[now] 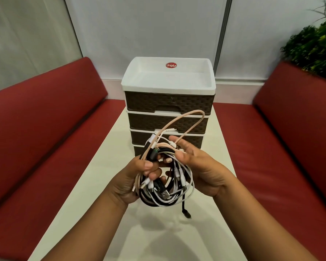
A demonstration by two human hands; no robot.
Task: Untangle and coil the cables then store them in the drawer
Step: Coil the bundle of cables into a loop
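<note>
Head view: both hands (177,174) grip tangled cables (169,187); drawer unit (168,104) drawers closed, top tray (167,87) bare.

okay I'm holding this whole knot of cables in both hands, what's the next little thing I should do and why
Probably draw the pink cable free with your right hand: its loop already stands clear above the bundle your left hand grips, and the drawers are all closed.
</note>
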